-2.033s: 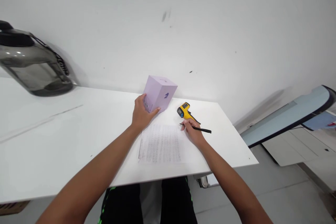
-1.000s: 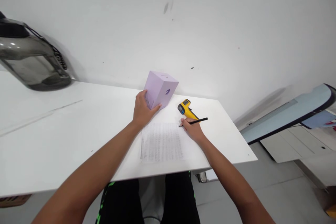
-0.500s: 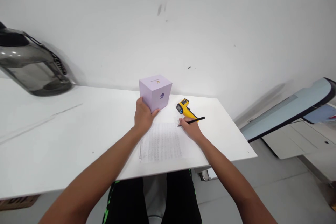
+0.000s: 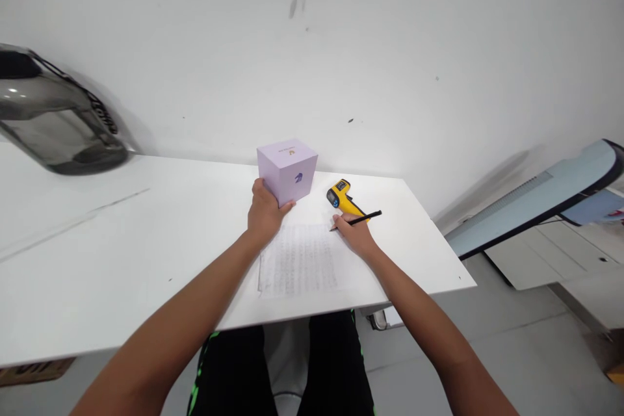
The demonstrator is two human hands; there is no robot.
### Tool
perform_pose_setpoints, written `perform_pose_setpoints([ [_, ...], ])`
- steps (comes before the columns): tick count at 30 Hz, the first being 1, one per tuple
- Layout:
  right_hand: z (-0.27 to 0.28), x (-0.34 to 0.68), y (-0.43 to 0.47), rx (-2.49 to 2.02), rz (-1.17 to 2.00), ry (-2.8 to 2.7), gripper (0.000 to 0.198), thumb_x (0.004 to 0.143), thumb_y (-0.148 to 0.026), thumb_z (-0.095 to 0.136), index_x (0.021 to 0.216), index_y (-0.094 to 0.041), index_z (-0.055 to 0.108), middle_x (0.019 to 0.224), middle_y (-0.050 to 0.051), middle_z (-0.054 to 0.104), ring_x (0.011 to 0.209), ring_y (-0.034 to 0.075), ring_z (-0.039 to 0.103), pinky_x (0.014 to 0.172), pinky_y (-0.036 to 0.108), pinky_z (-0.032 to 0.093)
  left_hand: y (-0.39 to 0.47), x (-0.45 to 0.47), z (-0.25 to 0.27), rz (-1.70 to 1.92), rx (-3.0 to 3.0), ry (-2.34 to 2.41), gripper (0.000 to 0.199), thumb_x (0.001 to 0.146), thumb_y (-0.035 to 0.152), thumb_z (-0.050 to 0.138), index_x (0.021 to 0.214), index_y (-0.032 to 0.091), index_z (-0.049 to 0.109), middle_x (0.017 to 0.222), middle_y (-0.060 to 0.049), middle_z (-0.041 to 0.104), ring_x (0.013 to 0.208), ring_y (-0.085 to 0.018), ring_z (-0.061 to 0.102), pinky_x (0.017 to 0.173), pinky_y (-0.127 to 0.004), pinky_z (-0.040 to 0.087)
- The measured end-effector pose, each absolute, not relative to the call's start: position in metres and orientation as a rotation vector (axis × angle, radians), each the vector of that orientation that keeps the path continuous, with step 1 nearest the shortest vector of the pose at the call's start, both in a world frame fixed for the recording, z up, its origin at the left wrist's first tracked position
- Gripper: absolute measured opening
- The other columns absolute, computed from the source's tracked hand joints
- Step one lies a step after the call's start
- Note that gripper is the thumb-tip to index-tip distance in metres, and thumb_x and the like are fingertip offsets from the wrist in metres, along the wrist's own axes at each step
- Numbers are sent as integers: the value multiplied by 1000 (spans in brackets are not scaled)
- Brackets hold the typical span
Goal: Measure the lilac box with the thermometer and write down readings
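My left hand [image 4: 266, 211] grips the lower near corner of a lilac box [image 4: 298, 177], thumb on its front face and fingers along its left side. The box has a small dark purple emblem in front and gold print on top. In my right hand [image 4: 357, 234] is a slim black pencil [image 4: 365, 218], its tip close to the upper right of a sheet of paper [image 4: 299, 263] covered in rows of faint marks. Just beyond that hand lies a yellow and black infrared thermometer [image 4: 341, 196], its handle partly hidden by my fingers.
The white table [image 4: 97, 253] runs along a white wall [image 4: 219, 45]. A large grey see-through bottle [image 4: 53, 123] stands at the far left. Past the table's right edge is a tilted pale panel with a dark rim [image 4: 536, 201].
The view has shifted slightly. Both hands keep their holds on the box and the pencil, and the pencil stays at about the same spot over the paper.
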State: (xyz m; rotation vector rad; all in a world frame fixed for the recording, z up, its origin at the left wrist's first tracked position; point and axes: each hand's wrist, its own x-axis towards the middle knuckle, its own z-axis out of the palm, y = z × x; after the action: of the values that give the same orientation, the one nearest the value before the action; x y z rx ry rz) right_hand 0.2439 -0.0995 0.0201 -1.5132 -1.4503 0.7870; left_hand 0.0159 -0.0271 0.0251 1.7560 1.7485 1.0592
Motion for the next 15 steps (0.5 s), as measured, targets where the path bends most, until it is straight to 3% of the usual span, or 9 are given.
perform_pose_setpoints([
  [15,23,245,-99,-1520,799,-1452,38,83,-46,60,55,-21,66,52,-2,50,61,17,52,64,30,42,-27,15,26,1024,1779,1771,98,78,45,72,149,17,11,153,-25,39,132,-41,53,95,-57,54],
])
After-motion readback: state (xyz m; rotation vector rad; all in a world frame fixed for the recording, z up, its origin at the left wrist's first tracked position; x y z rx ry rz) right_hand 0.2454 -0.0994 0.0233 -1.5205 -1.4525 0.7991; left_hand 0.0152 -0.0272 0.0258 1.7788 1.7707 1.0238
